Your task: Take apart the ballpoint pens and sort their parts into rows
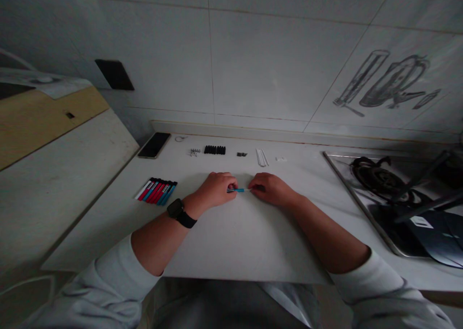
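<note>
Over the middle of the white counter, my left hand (218,189) is closed around a small blue pen barrel (240,190), which sticks out to the right of the fingers. My right hand (271,188) pinches a thin pale rod (248,189) in line with the barrel's right end. Its far end is hidden by the fingers. Behind the hands lie black grip-like pieces (214,150), small silvery springs or screws (195,152), tiny dark pieces (242,154), thin white rods (262,157) and tiny clear bits (281,159). Left of my left hand is a row of red, blue and white pen barrels (156,192) with black ends.
A phone (154,145) lies at the back left, beside a small ring-shaped item (180,139). A gas hob (376,201) with a dark burner borders the right side. A tall white cabinet or appliance (65,174) stands at the left; a tiled wall (260,63) rises behind.
</note>
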`<state>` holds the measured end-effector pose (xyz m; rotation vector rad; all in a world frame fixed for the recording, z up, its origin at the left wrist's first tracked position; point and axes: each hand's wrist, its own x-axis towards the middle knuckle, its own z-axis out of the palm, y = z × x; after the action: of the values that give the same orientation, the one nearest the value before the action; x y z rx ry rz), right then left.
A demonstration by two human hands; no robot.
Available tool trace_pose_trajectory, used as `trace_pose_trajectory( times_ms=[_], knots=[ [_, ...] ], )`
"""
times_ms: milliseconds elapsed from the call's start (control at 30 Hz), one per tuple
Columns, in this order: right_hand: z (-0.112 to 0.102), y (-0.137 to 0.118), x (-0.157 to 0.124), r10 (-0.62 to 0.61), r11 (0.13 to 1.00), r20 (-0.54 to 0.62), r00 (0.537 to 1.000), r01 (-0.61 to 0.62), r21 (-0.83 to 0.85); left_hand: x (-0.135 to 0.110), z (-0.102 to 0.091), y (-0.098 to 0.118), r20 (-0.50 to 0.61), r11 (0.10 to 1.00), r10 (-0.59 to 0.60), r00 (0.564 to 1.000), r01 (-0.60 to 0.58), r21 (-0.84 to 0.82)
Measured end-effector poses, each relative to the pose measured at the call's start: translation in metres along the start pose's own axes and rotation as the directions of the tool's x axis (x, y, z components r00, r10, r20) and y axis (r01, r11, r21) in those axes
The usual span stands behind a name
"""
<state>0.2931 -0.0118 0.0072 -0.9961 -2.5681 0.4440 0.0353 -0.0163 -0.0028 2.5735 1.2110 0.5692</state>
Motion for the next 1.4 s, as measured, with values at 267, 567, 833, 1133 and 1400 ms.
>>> trace_pose_trajectory(
  times_ms=[267, 567, 833, 1133, 1400],
  knots=[
    [-0.003, 0.000, -0.001, 0.038, 0.999, -0.044, 0.998, -0.036, 0.036, 0.002, -0.007, 0.004, -0.019, 0.997, -0.033, 0.999, 0.031, -0.073],
    [-0.012, 0.009, 0.014, 0.071, 0.997, -0.286, 0.956, -0.081, -0.021, 0.004, -0.015, -0.006, -0.115, 0.988, -0.147, 0.982, 0.152, 0.036],
    [-0.022, 0.005, 0.096, 0.051, 0.988, -0.164, 0.985, -0.074, -0.136, 0.001, -0.018, -0.018, -0.063, 0.878, -0.381, 0.923, 0.382, 0.289],
    [0.016, -0.035, 0.214, 0.085, 0.938, 0.088, 0.993, -0.050, -0.342, 0.000, -0.027, -0.023, 0.029, 0.849, -0.461, 0.887, 0.431, 0.306],
    [0.052, -0.043, 0.254, 0.163, 0.901, 0.133, 0.978, -0.093, -0.424, 0.004, -0.028, -0.020, 0.062, 0.838, -0.519, 0.852, 0.494, 0.230]
  ],
)
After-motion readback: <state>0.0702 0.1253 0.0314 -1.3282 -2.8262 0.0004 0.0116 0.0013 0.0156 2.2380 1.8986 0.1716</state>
